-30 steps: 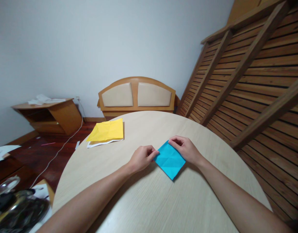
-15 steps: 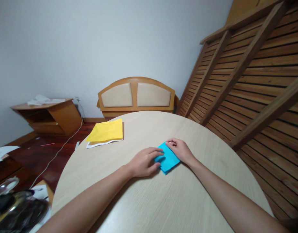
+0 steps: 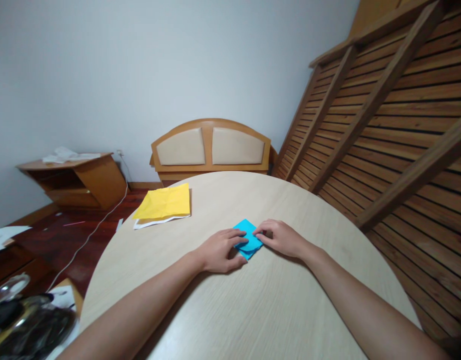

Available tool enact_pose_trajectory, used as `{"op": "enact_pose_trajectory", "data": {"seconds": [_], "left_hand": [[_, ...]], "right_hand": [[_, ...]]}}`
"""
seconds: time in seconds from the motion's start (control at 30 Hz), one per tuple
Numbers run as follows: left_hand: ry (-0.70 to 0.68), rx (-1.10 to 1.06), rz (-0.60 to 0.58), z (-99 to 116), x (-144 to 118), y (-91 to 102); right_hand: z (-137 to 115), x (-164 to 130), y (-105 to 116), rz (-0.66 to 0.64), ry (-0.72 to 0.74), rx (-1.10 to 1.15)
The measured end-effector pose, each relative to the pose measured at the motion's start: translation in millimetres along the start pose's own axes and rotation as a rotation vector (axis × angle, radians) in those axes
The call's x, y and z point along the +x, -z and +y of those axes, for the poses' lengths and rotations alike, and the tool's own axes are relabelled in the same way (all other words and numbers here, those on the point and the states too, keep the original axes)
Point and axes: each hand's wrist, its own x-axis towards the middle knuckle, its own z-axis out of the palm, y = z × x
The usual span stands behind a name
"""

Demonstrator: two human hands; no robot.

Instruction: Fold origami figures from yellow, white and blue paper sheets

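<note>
A small square of folded blue paper [image 3: 247, 227] lies on the round table, one corner toward me and layered edges at its near side. The fingers of my left hand [image 3: 223, 250] are stretched out over its left part, with the thumb apart near the lower corner. At the paper's right corner, my right hand [image 3: 282, 237] is closed, thumb and index finger pinching the edge. The fingertips hide parts of the paper.
Yellow paper [image 3: 165, 201] with white paper [image 3: 142, 224] under it rests at the table's far left. Beyond the round table [image 3: 230, 320] stand a headboard [image 3: 208, 145], a leaning wooden slatted frame [image 3: 365, 125] and a low cabinet [image 3: 99, 182]. A white cable [image 3: 99, 225] crosses the floor.
The blue paper has shifted left and looks smaller. My right hand has moved from its top edge down to its right corner; my left hand has barely moved.
</note>
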Motion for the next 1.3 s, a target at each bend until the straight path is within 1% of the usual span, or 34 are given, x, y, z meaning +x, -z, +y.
{"op": "enact_pose_trajectory", "data": {"seconds": [0.13, 0.23, 0.43, 0.63, 0.83, 0.97, 1.1, 1.2, 1.3], "left_hand": [[-0.005, 0.008, 0.002, -2.4, 0.9, 1.2], [-0.009, 0.022, -0.003, -3.3, 1.8, 1.4], [-0.044, 0.001, 0.014, -0.8, 2.5, 4.9], [-0.096, -0.02, 0.015, 1.3, 3.4, 4.7], [-0.099, -0.011, -0.003, 3.5, 4.2, 3.4], [-0.063, -0.002, -0.007, 6.5, 5.0, 4.7], [0.026, 0.008, 0.0, 7.7, 6.8, 3.3], [0.089, 0.061, 0.009, 7.9, 8.1, 1.7], [0.086, 0.118, 0.003, 7.9, 8.3, 1.6]], "right_hand": [[-2.6, -2.5, 4.1, -0.109, 0.06, 0.039], [-4.9, -3.6, 7.2, -0.153, 0.073, 0.052], [-8.6, -4.3, 8.3, -0.142, 0.071, -0.002], [-3.4, -4.3, 5.6, -0.139, 0.089, -0.002], [-2.3, -4.4, 5.0, -0.145, 0.089, -0.041], [-5.1, -4.6, 6.1, -0.153, 0.085, -0.072], [-7.4, -3.8, 4.9, -0.144, 0.083, -0.108], [-7.8, -3.0, 3.3, -0.141, 0.086, -0.11], [-7.1, -2.9, 2.5, -0.136, 0.09, -0.092]]}}
